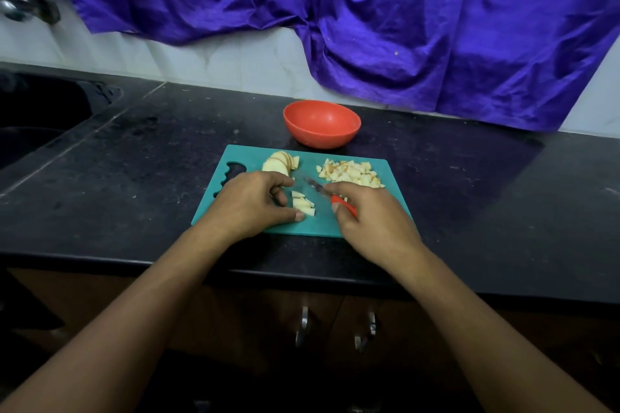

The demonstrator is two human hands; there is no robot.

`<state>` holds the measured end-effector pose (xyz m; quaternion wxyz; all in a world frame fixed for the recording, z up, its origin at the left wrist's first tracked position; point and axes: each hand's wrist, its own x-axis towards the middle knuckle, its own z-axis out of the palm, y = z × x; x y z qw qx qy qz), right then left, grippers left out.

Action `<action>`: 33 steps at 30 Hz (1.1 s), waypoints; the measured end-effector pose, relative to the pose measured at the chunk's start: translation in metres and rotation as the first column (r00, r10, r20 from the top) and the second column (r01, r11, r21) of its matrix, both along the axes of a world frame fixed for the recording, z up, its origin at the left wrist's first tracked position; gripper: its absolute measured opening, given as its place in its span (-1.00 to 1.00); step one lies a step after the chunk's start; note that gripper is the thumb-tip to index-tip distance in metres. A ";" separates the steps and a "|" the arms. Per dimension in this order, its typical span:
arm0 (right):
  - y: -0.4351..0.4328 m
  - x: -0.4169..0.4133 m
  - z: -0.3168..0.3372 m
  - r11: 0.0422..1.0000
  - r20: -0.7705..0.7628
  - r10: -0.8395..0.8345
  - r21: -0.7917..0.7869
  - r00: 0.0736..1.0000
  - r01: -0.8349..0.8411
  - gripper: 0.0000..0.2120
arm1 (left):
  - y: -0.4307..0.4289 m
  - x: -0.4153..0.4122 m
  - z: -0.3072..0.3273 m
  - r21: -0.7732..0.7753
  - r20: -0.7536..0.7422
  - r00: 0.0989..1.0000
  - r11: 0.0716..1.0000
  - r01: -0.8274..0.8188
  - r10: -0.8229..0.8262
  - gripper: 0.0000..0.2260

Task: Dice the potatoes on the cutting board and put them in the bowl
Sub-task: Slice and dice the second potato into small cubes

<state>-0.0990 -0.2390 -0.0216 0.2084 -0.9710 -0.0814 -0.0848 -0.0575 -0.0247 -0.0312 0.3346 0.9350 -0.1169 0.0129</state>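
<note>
A purple cloth [419, 17] is hanging over the white tiled wall [218, 60] at the far side, and a sink [37, 117] is sitting at the left of the black countertop [134, 171].

Readable text, labels, brands, numbers, signs: none | cutting board [315, 226]: no marking legible | bowl [322, 137]: plain, no print seen | hanging cloth [402, 10]: no lettering | counter [134, 151]: no sign or label

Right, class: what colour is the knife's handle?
Orange-red; the head view shows the knife handle gripped in the right hand.
</note>
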 end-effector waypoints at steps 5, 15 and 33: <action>0.010 -0.018 -0.008 0.998 -0.024 -0.066 -0.024 0.998 0.065 -0.62 | -0.002 0.007 0.002 0.028 0.004 1.000 1.000 -0.003 0.003 -0.63; 0.018 0.000 0.000 0.979 0.010 0.130 -0.162 0.991 -0.127 -0.62 | -0.002 -0.002 -0.002 -0.011 0.032 0.998 0.999 -0.053 0.053 -0.76; 0.015 0.017 -0.002 0.982 -0.196 -0.052 0.166 0.979 0.086 -0.76 | -0.006 -0.005 0.001 0.075 0.051 0.997 0.995 -0.064 0.060 -0.73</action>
